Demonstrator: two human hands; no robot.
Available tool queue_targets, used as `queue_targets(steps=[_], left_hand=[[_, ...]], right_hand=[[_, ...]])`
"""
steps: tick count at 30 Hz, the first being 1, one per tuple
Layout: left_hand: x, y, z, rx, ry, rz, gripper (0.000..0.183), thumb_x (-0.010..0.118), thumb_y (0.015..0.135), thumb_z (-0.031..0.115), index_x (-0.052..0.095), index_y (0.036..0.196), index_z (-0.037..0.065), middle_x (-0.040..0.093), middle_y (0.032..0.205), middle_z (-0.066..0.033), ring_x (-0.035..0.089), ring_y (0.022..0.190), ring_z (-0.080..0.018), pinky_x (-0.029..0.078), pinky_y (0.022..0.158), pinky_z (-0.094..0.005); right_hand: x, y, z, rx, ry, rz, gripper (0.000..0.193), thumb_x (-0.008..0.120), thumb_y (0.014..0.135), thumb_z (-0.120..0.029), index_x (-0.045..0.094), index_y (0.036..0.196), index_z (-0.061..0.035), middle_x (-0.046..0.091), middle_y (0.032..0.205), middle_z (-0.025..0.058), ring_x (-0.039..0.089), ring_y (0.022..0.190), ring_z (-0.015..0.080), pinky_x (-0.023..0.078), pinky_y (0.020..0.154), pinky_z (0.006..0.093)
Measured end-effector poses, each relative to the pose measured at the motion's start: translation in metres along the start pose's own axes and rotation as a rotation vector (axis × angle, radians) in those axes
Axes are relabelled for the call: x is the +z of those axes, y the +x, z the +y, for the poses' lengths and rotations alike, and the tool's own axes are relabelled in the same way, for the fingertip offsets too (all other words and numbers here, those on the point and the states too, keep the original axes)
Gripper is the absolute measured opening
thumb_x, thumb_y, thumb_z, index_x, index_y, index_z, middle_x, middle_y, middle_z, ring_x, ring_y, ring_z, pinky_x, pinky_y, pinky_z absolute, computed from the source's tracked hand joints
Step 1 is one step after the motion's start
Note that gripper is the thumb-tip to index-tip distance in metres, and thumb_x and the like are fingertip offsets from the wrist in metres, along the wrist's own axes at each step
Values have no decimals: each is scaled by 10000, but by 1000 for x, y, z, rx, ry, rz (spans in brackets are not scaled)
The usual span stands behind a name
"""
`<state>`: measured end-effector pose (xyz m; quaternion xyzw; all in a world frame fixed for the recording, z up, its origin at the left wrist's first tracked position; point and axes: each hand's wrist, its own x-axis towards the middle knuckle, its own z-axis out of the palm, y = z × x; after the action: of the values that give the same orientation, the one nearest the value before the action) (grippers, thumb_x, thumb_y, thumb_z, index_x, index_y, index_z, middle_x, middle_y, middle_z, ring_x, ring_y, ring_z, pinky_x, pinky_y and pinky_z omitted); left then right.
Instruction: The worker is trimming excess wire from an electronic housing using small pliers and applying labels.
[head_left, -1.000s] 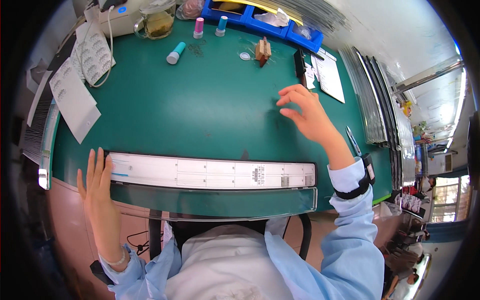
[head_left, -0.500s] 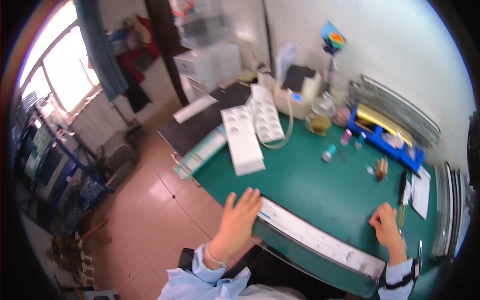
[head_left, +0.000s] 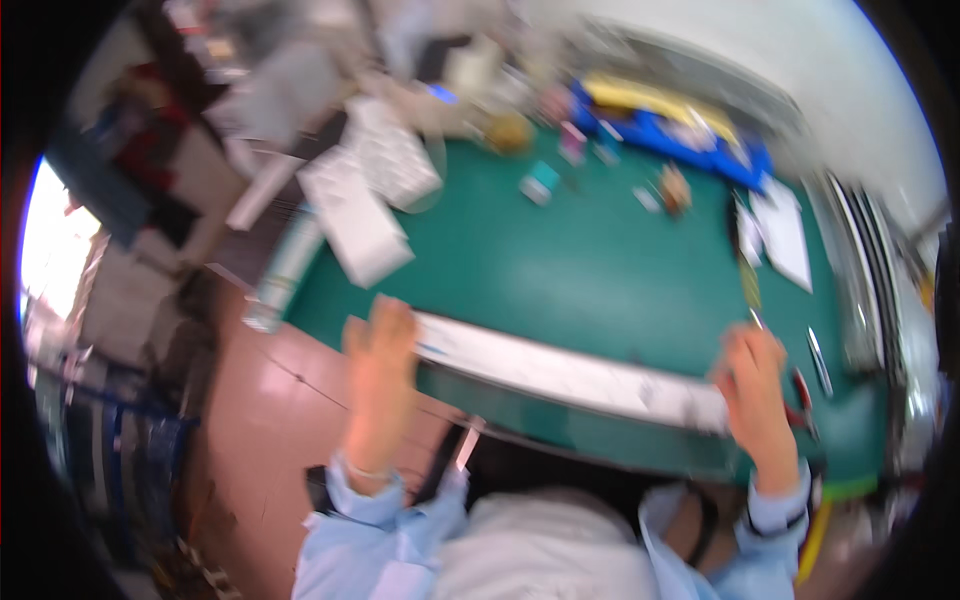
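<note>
A long, narrow white strip (head_left: 560,372), dark along its edge, lies along the near edge of the green-topped table (head_left: 500,250). At its left end my left hand (head_left: 382,370) rests with fingers stretched out and thumb apart. My right hand (head_left: 752,375) is at the strip's right end, its fingers curled; blur hides whether they grip the strip or anything small. Beside that hand lies a tool with red handles (head_left: 800,400), partly covered by it. A slim silvery pen-like tool (head_left: 819,362) is farther right.
White moulded trays (head_left: 355,220) stand at the back left. A blue organiser (head_left: 680,140) holds a yellow piece along the wall. Small bottles, one with a teal part (head_left: 539,183), a brown bundle (head_left: 675,188) and a white sheet (head_left: 782,235) lie before it. Long metallic profiles (head_left: 860,290) lean right.
The view has swung right and downward, blurring the picture. My right hand has come to the strip's right end. My left hand stays at the left end.
</note>
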<state>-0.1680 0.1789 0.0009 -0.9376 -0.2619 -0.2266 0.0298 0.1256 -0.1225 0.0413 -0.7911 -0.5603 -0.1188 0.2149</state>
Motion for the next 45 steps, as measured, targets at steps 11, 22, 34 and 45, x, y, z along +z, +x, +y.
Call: queue_targets(steps=[11,22,34,45], left_hand=[[5,23,149,191,-294,-144,537,526,746,-110,581,1268,3,437,1426,-243,352,1370,-434,264,1117,-537],[36,34,210,408,-558,-324,523,671,863,254,558,1315,17,445,1421,-226,366,1367,-379,245,1131,-535],[28,38,209,438,-508,-421,974,816,615,557,505,1386,49,406,1441,-239,343,1370,-401,200,1138,-573],[32,38,210,397,-492,-470,1011,842,585,527,483,1412,69,372,1485,-227,342,1377,-391,198,1148,-571]], right_hand=[[32,5,14,-38,139,-250,156,656,772,0,536,850,-61,521,993,107,497,968,279,340,844,369],[27,6,-2,-89,-232,-325,164,612,783,-114,603,926,-33,546,1074,100,510,1045,242,351,947,376],[-48,-73,117,488,-104,-325,719,827,720,-352,545,1280,-1,524,1181,162,518,1081,319,410,937,398],[-23,-14,24,405,552,421,539,662,872,-55,393,1335,6,513,1164,144,542,997,191,507,842,326]])
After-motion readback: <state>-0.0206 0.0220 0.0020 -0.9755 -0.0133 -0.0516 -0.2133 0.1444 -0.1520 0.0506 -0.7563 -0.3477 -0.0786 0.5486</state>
